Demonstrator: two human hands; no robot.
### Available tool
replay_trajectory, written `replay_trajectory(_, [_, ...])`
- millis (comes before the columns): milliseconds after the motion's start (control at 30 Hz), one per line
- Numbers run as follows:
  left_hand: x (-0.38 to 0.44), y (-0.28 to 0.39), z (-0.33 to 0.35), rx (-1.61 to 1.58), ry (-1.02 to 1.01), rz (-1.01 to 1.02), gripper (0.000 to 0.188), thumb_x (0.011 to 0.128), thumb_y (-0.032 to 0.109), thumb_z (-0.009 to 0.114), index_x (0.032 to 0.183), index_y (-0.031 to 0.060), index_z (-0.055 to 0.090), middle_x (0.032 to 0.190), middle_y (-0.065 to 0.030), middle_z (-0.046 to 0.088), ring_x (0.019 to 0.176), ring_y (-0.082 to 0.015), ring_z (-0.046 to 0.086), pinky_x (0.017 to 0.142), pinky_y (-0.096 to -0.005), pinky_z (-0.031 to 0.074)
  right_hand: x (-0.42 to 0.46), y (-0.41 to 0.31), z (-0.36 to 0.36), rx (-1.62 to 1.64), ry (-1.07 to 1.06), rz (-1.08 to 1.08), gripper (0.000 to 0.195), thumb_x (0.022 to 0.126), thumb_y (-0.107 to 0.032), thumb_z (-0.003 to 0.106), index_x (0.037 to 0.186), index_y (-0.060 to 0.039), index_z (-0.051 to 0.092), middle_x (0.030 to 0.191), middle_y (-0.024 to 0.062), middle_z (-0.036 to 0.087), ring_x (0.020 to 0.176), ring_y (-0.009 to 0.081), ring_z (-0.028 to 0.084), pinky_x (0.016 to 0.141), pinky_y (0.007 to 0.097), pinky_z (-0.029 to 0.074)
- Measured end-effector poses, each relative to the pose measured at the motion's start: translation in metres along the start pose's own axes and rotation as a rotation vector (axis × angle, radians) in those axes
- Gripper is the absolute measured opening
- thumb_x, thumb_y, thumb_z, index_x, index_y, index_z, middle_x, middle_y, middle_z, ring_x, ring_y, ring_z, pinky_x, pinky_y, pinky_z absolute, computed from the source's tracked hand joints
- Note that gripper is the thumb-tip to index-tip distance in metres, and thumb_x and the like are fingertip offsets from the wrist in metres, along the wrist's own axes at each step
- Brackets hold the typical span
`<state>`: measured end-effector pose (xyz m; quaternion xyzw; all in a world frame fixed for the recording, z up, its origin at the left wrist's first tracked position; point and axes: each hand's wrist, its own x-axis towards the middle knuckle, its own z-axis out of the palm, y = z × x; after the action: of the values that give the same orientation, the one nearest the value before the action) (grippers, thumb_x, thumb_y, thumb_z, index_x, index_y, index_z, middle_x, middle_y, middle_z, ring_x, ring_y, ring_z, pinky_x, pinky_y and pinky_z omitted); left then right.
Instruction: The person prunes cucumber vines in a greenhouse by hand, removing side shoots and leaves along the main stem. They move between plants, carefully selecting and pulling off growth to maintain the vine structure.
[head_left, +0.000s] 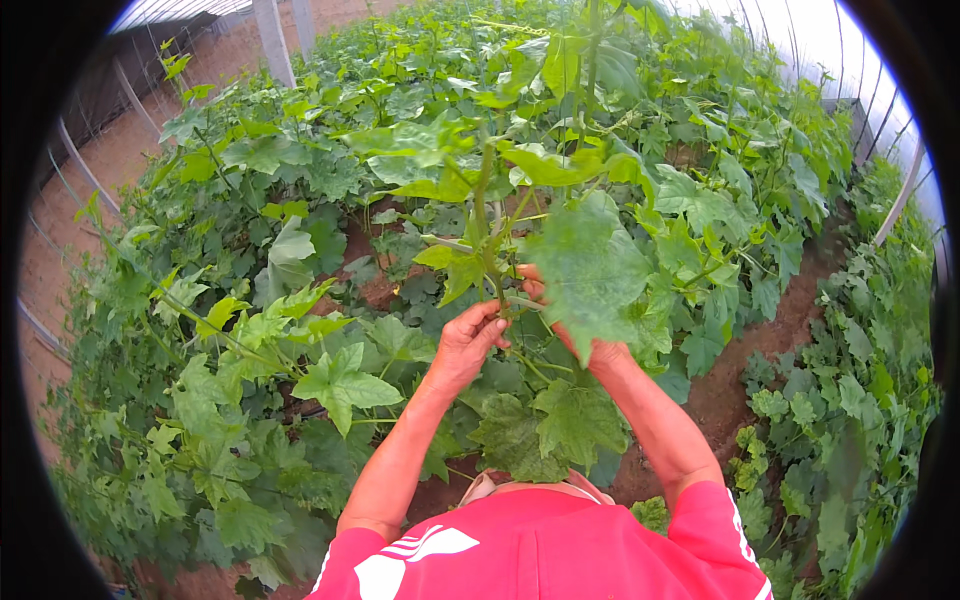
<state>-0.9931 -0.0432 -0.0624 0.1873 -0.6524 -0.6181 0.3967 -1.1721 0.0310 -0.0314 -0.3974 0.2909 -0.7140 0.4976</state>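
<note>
Both of my hands are at the thick green stem (487, 202) of a climbing vine with broad lobed leaves. My left hand (471, 337) is at the stem's left side, its thumb and forefinger pinched together close to it; whether something thin is between them is too small to tell. My right hand (534, 285) reaches to the stem's right side, fingertips showing near it. A large leaf (592, 262) hides most of that hand, so its grip cannot be made out. Below my hands hang lobed leaves (577, 420) of the vine.
Dense leafy vines stand all round. A vine stem (187, 311) slants across the left. Bare soil (757, 345) shows between rows at right. Concrete posts (274, 41) rise at the back left, and the greenhouse's translucent wall (817, 45) curves along the right with slanted supports.
</note>
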Motion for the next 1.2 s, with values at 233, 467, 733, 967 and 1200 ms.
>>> replay_trajectory(233, [-0.008,0.010,-0.003,0.046,-0.092,-0.076,0.025,0.095,0.007,0.057,0.119,-0.0011,0.056,0.094,-0.0046,0.062,0.078,-0.0095,0.060,0.071,-0.0284,0.057,0.010,-0.032,-0.012,-0.462,0.054,0.214,0.041,0.092,-0.020,0.059,0.130,-0.0057,0.051,0.119,0.0082,0.061,0.103,0.0201,0.061,0.086,0.0348,0.051])
replay_trajectory(467, [-0.013,0.026,-0.002,0.009,-0.076,-0.050,0.023,0.097,0.012,0.055,0.114,-0.0023,0.055,0.090,-0.0046,0.061,0.074,-0.0090,0.059,0.071,-0.0303,0.058,0.040,-0.017,0.016,-1.210,0.005,-0.175,0.037,0.097,-0.021,0.053,0.132,-0.0091,0.050,0.113,0.0085,0.063,0.096,0.0226,0.062,0.079,0.0347,0.051])
replay_trajectory(733, [-0.011,0.039,-0.014,0.171,-0.034,0.034,0.023,0.096,0.011,0.057,0.114,-0.0035,0.057,0.094,-0.0040,0.060,0.072,-0.0057,0.054,0.062,-0.0222,0.050,0.038,0.028,-0.001,-0.649,-0.018,-0.044,0.033,0.098,-0.025,0.051,0.128,-0.0109,0.052,0.114,0.0050,0.061,0.098,0.0181,0.059,0.081,0.0316,0.048])
replay_trajectory(967, [0.005,0.068,-0.008,0.019,0.068,0.077,0.021,0.095,0.015,0.061,0.112,0.0030,0.062,0.075,0.0042,0.057,0.058,-0.0036,0.043,0.052,-0.0200,0.036,0.038,-0.022,0.051,-0.608,-0.248,0.046,0.023,0.093,-0.025,0.057,0.106,-0.0066,0.058,0.090,-0.0028,0.050,0.082,0.0085,0.048,0.074,0.0249,0.040])
replay_trajectory(1200, [-0.003,0.052,0.007,-0.058,0.194,0.126,0.017,0.096,0.021,0.061,0.094,0.0045,0.063,0.068,0.0061,0.053,0.053,-0.0021,0.042,0.047,-0.0200,0.033,0.036,-0.038,0.039,-0.838,-0.472,-0.304,0.020,0.089,-0.017,0.061,0.105,-0.0073,0.055,0.091,0.0024,0.052,0.084,0.0152,0.052,0.072,0.0301,0.043])
